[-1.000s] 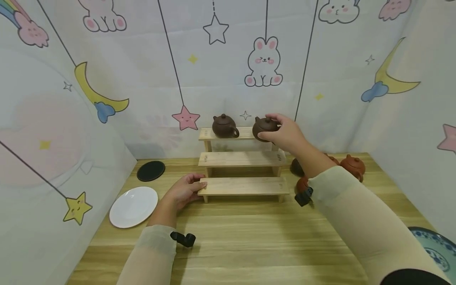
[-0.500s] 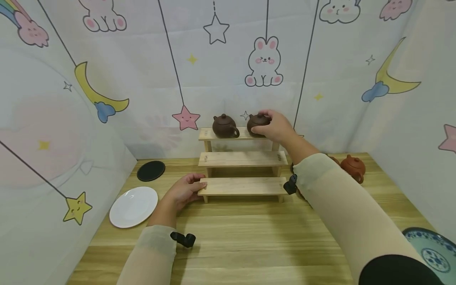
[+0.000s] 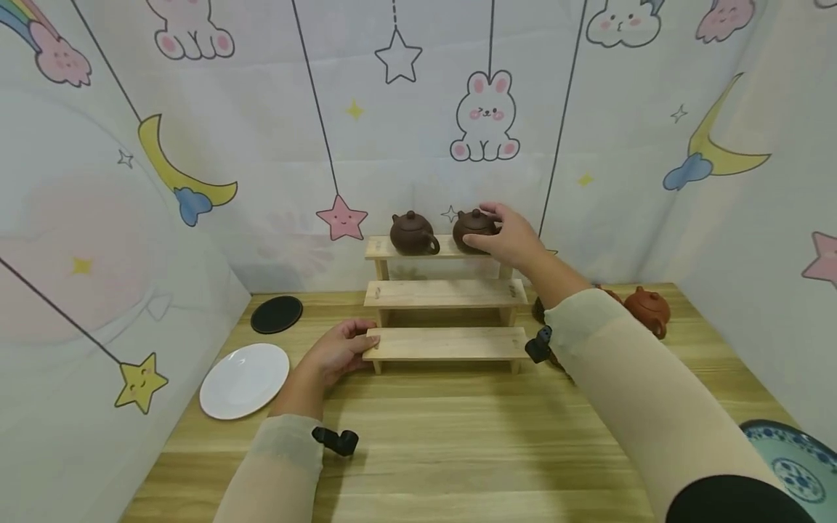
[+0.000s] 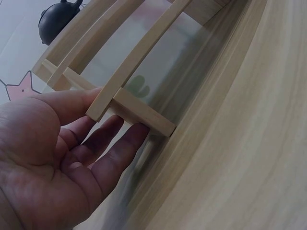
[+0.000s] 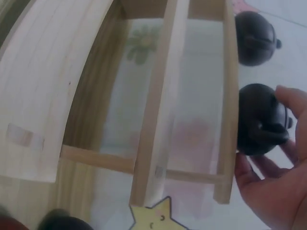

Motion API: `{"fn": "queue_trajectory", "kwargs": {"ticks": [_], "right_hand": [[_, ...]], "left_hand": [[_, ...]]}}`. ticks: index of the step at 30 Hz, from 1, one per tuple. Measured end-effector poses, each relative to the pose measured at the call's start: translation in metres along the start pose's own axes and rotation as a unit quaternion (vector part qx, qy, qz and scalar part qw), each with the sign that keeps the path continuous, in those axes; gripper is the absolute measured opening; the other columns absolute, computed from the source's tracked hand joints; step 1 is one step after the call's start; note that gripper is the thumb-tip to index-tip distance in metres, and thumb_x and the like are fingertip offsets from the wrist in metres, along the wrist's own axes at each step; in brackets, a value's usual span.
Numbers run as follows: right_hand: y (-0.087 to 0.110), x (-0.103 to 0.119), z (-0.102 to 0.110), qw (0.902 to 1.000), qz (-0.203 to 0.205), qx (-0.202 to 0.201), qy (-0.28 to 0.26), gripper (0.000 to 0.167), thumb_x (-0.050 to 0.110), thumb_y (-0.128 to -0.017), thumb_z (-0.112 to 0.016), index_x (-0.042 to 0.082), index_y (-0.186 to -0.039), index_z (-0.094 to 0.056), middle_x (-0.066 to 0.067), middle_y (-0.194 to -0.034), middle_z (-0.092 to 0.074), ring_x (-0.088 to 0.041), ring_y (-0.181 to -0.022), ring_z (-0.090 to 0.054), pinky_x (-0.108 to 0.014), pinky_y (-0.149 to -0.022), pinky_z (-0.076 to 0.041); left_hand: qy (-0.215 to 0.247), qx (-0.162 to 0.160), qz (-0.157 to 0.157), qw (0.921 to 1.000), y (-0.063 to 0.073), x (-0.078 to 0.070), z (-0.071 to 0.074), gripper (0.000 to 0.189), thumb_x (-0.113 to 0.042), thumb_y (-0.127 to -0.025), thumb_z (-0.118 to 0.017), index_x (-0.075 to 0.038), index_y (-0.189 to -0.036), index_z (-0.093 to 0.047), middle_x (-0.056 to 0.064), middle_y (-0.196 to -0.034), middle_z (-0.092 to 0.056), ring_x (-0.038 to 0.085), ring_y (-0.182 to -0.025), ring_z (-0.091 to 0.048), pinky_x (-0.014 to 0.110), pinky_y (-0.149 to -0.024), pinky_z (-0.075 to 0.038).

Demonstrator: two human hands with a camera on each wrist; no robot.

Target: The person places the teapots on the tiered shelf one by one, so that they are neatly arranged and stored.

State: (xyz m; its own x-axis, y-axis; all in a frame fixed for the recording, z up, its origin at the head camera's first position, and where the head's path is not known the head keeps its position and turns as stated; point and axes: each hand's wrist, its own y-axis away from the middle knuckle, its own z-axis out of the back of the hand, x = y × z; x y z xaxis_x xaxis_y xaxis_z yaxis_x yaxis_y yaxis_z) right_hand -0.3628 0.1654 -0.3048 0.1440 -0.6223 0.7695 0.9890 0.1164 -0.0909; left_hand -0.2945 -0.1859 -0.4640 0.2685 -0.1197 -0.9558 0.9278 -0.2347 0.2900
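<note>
A three-step wooden display stand (image 3: 445, 293) stands on the table against the backdrop. My left hand (image 3: 336, 351) grips the left end of its lowest step, the thumb on top and the fingers beneath, around the leg (image 4: 144, 115). On the top step, at the left, sits a dark brown teapot (image 3: 410, 234). A second dark brown teapot (image 3: 468, 226) is upright on the right part of that step. My right hand (image 3: 516, 241) holds it from the right, its thumb and fingers around the body, near the handle (image 5: 268, 134).
Reddish-brown teapots, one of them a round teapot (image 3: 647, 309), lie right of the stand, partly hidden by my right arm. At left are a white plate (image 3: 243, 381) and a black round coaster (image 3: 277, 314). A blue-patterned plate (image 3: 798, 476) lies at the right front.
My right hand has moved left with the second teapot, which has come onto the top step beside the first. Over the last half second it barely shifts. My left hand stays put.
</note>
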Motion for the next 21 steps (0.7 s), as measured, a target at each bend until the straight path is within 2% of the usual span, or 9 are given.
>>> {"fn": "queue_trajectory", "kwargs": {"ticks": [6, 12, 17, 20, 21], "right_hand": [[0.029, -0.012, 0.012, 0.9995, 0.0, -0.014, -0.029, 0.078, 0.047, -0.098, -0.076, 0.025, -0.164, -0.042, -0.006, -0.169, -0.044, -0.033, -0.152, -0.044, -0.061, -0.119, -0.044], [0.075, -0.031, 0.021, 0.9992, 0.016, -0.003, -0.036, 0.074, 0.05, -0.101, -0.073, 0.023, -0.163, -0.043, -0.008, -0.169, -0.043, -0.035, -0.153, -0.043, -0.062, -0.116, -0.046], [0.114, -0.054, 0.024, 0.9982, -0.009, 0.002, -0.059, 0.077, 0.054, -0.1, -0.072, 0.024, -0.164, -0.042, -0.009, -0.167, -0.045, -0.038, -0.155, -0.041, -0.065, -0.118, -0.043], [0.129, -0.072, 0.023, 0.9978, -0.023, -0.009, -0.062, 0.075, 0.055, -0.099, -0.073, 0.023, -0.162, -0.045, -0.012, -0.16, -0.051, -0.038, -0.15, -0.046, -0.062, -0.115, -0.047], [0.133, -0.079, 0.023, 0.9979, -0.023, -0.012, -0.059, 0.075, 0.055, -0.099, -0.072, 0.023, -0.161, -0.046, -0.012, -0.16, -0.052, -0.037, -0.148, -0.049, -0.057, -0.111, -0.05]], "left_hand": [[0.002, 0.001, 0.001, 1.0, 0.0, 0.001, 0.001, 0.05, -0.016, -0.108, -0.066, -0.004, -0.153, -0.048, 0.017, -0.155, -0.049, 0.02, -0.115, -0.069, 0.042, -0.099, -0.061], [0.011, 0.0, -0.002, 0.9999, 0.0, 0.0, -0.001, 0.047, -0.012, -0.108, -0.064, -0.003, -0.151, -0.049, 0.015, -0.15, -0.051, 0.018, -0.111, -0.068, 0.039, -0.096, -0.062], [0.008, 0.0, -0.001, 1.0, 0.002, -0.001, -0.001, 0.047, -0.011, -0.107, -0.065, -0.002, -0.15, -0.049, 0.015, -0.148, -0.052, 0.019, -0.111, -0.068, 0.039, -0.094, -0.062], [0.007, -0.003, 0.002, 1.0, 0.003, -0.002, -0.001, 0.047, -0.012, -0.107, -0.066, -0.003, -0.15, -0.049, 0.015, -0.15, -0.051, 0.019, -0.112, -0.068, 0.039, -0.093, -0.062], [0.006, -0.003, 0.002, 1.0, 0.003, -0.002, -0.001, 0.048, -0.012, -0.107, -0.066, -0.003, -0.151, -0.049, 0.015, -0.15, -0.051, 0.019, -0.113, -0.068, 0.039, -0.094, -0.062]]}}
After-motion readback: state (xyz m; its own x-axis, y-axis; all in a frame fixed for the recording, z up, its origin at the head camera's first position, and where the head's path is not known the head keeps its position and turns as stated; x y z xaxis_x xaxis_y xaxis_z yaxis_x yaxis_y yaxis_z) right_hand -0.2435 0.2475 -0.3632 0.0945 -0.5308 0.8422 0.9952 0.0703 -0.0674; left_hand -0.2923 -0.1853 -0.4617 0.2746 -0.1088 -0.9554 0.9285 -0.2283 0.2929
